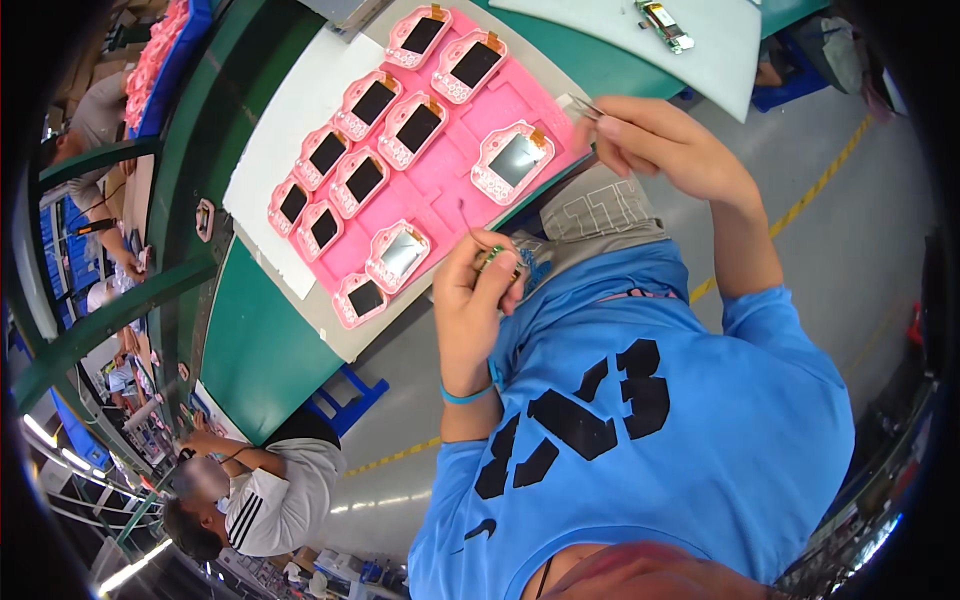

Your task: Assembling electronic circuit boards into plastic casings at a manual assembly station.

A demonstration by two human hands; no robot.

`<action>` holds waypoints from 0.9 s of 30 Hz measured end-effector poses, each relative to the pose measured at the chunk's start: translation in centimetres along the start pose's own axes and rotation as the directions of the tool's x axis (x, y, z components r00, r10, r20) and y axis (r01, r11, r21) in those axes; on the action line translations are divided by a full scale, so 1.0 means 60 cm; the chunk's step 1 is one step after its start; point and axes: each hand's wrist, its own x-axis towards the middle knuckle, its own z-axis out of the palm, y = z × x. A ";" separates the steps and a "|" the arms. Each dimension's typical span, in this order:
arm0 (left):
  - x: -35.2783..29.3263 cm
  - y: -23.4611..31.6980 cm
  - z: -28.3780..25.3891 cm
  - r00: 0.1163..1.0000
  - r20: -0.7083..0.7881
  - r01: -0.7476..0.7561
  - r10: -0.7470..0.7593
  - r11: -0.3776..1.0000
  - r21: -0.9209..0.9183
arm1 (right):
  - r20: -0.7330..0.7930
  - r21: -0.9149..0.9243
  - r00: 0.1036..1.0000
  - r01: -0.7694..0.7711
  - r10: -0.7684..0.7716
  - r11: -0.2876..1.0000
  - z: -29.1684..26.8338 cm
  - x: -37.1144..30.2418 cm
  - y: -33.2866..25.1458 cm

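My left hand (472,298) is closed on a small green circuit board (494,260), mostly covered by the fingers. A thin wire with a small dark tip (462,206) sticks up from it over the pink tray (445,212). My right hand (665,145) pinches metal tweezers (586,107) beside the tray's right end. Pink handheld-console shells lie in rows on the tray. Most have dark screens (417,128); the shell nearest my right hand has a paler grey screen (514,160), and another pale one (402,253) lies left of my left hand.
A white foam mat (690,75) on the green table (262,325) holds another circuit board (665,27). At the lower left a co-worker (285,500) in a white shirt sits at the line. Green metal rails (120,310) run along the left. A blue stool (350,398) stands below the table.
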 end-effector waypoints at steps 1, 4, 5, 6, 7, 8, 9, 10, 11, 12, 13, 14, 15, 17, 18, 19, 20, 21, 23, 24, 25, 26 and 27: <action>0.014 0.017 0.009 0.999 -0.024 -0.022 0.023 0.998 0.063 | 0.003 0.074 0.994 -0.113 0.113 0.991 -0.001 -0.009 0.003; 0.065 0.062 0.035 0.995 -0.054 -0.068 0.086 0.956 0.284 | -0.101 0.324 0.990 -0.060 0.098 0.944 0.024 -0.020 0.040; 0.083 0.068 0.043 0.996 -0.054 -0.052 0.071 0.955 0.293 | -0.105 0.340 0.989 -0.065 0.107 0.938 0.028 -0.019 0.045; 0.103 0.071 0.054 0.986 -0.077 -0.096 0.150 0.874 0.475 | -0.087 0.365 0.983 -0.122 0.164 0.923 0.030 -0.017 0.049; 0.122 0.072 0.069 0.970 -0.080 -0.127 0.231 0.755 0.644 | -0.067 0.393 0.974 -0.176 0.218 0.903 0.032 -0.016 0.051; 0.138 0.071 0.081 0.948 -0.062 -0.146 0.311 0.602 0.785 | -0.044 0.418 0.962 -0.229 0.271 0.879 0.033 -0.015 0.053; 0.149 0.069 0.089 0.923 -0.025 -0.152 0.385 0.424 0.893 | -0.018 0.441 0.947 -0.281 0.321 0.853 0.036 -0.014 0.055; 0.159 0.065 0.094 0.927 -0.020 -0.149 0.375 0.418 0.896 | -0.022 0.453 0.945 -0.281 0.325 0.846 0.039 -0.015 0.058; 0.166 0.059 0.097 0.922 -0.029 -0.146 0.385 0.415 0.898 | -0.024 0.461 0.947 -0.274 0.321 0.844 0.043 -0.016 0.062; 0.173 0.054 0.099 0.917 -0.039 -0.141 0.397 0.414 0.900 | -0.026 0.468 0.948 -0.268 0.317 0.842 0.048 -0.017 0.065; 0.178 0.050 0.099 0.911 -0.051 -0.135 0.409 0.413 0.901 | -0.026 0.475 0.950 -0.263 0.312 0.840 0.053 -0.017 0.069; 0.182 0.048 0.098 0.905 -0.063 -0.129 0.421 0.412 0.902 | -0.025 0.481 0.951 -0.259 0.308 0.837 0.057 -0.016 0.071; 0.183 0.046 0.096 0.909 -0.064 -0.122 0.411 0.409 0.904 | -0.023 0.491 0.949 -0.263 0.314 0.831 0.060 -0.015 0.072; 0.184 0.046 0.092 0.910 -0.082 -0.152 0.406 0.511 0.846 | -0.007 0.501 0.942 -0.287 0.336 0.816 0.060 -0.011 0.065; 0.183 0.046 0.090 0.911 -0.092 -0.166 0.403 0.560 0.812 | 0.001 0.506 0.938 -0.299 0.346 0.809 0.060 -0.009 0.061; 0.182 0.047 0.088 0.911 -0.102 -0.179 0.400 0.605 0.776 | 0.009 0.511 0.935 -0.310 0.356 0.802 0.061 -0.007 0.056; 0.182 0.047 0.086 0.914 -0.100 -0.175 0.394 0.603 0.778 | 0.009 0.518 0.934 -0.311 0.358 0.797 0.061 -0.005 0.053; 0.181 0.047 0.085 0.918 -0.118 -0.173 0.378 0.651 0.739 | 0.035 0.522 0.929 -0.331 0.368 0.786 0.062 -0.004 0.048; 0.177 0.052 0.083 0.927 -0.145 -0.172 0.345 0.736 0.655 | 0.081 0.530 0.921 -0.363 0.380 0.766 0.065 -0.003 0.037; 0.174 0.055 0.084 0.931 -0.156 -0.171 0.328 0.774 0.610 | 0.103 0.534 0.917 -0.377 0.385 0.757 0.066 -0.003 0.032; 0.172 0.058 0.084 0.934 -0.148 -0.171 0.326 0.769 0.616 | 0.096 0.542 0.919 -0.371 0.383 0.754 0.067 -0.003 0.030; 0.169 0.061 0.085 0.941 -0.169 -0.140 0.293 0.792 0.594 | 0.106 0.536 0.915 -0.383 0.390 0.752 0.068 -0.004 0.028; 0.166 0.064 0.086 0.947 -0.190 -0.108 0.259 0.813 0.572 | 0.115 0.530 0.911 -0.394 0.397 0.751 0.069 -0.005 0.026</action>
